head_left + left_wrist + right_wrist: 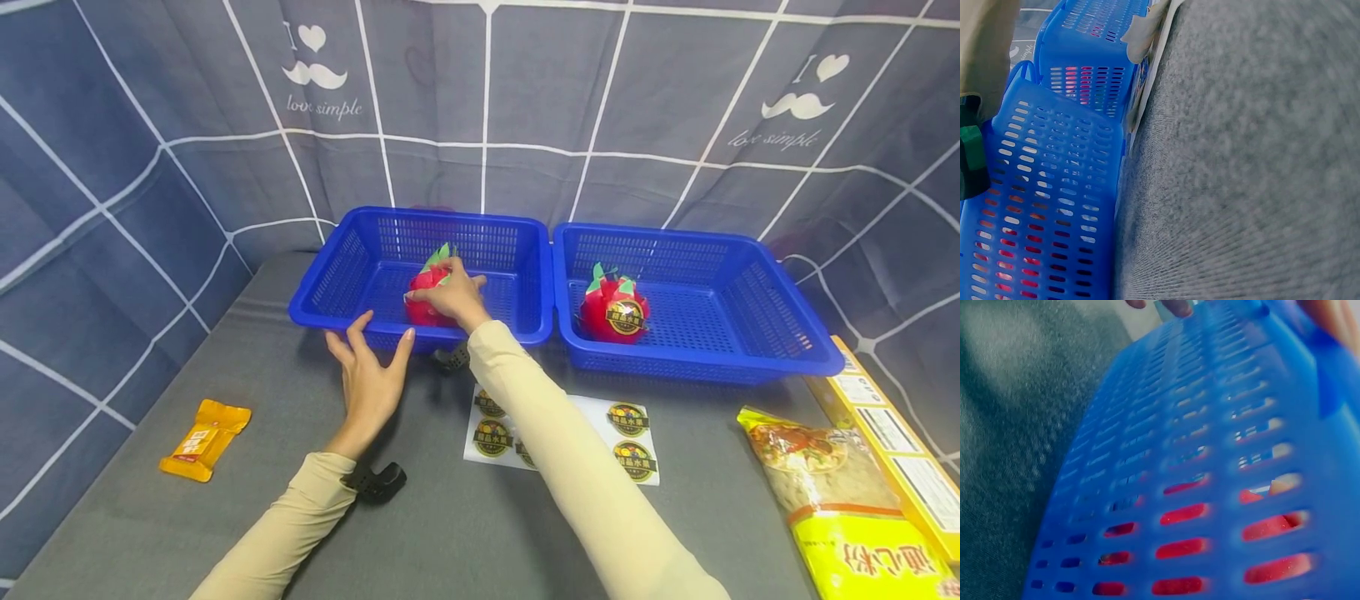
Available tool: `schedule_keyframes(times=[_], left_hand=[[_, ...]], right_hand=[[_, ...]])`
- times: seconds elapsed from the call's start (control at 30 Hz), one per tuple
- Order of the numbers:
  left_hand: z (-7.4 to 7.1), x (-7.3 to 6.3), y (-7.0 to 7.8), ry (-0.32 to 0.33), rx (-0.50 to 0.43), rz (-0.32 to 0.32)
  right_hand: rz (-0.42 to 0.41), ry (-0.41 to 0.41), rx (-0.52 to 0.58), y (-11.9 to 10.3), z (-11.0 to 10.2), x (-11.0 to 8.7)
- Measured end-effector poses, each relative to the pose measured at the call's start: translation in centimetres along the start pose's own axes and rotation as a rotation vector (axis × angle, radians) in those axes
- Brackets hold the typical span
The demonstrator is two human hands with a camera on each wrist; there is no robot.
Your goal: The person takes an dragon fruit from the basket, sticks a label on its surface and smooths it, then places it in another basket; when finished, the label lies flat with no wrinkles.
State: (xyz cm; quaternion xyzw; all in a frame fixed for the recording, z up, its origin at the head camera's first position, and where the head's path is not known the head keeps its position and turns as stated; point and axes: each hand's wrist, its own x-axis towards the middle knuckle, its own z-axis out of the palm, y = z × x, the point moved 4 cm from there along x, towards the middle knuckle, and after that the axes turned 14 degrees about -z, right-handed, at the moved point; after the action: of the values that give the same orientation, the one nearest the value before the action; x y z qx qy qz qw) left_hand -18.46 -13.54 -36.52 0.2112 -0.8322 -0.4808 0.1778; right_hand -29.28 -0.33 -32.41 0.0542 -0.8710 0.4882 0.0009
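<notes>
A red dragon fruit (422, 312) with green leaf tips sits in the left blue basket (517, 327). My right hand (452, 293) reaches over the front rim and grips it from above. Red shows through the basket slots in the right wrist view, where the basket wall (1210, 434) hides most of the fruit. Just in front of the same basket, my left hand (371, 379) has its fingers spread, fingertips close to the rim; whether they touch it I cannot tell. Another dragon fruit (603, 310), bearing a round black-and-gold sticker (626, 317), lies in the right blue basket (675, 367).
A white sheet of round stickers (592, 410) lies under my right forearm. At the left is an orange snack packet (204, 440). A yellow noodle bag (847, 492) and a long yellow box (892, 433) lie at the right. Grey checked cloth (540, 92) hangs behind.
</notes>
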Motion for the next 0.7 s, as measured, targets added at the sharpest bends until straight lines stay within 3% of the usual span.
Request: schedule_keyframes(times=[0.47, 0.7], left_hand=[[0.1, 0.0, 0.0, 0.027, -0.009, 0.024], [0.1, 0.0, -0.1, 0.022, -0.004, 0.022]], right_hand=[[-0.105, -0.025, 0.237, -0.1, -0.7, 0.3], [-0.122, -0.051, 0.543, -0.1, -1.5, -0.2]])
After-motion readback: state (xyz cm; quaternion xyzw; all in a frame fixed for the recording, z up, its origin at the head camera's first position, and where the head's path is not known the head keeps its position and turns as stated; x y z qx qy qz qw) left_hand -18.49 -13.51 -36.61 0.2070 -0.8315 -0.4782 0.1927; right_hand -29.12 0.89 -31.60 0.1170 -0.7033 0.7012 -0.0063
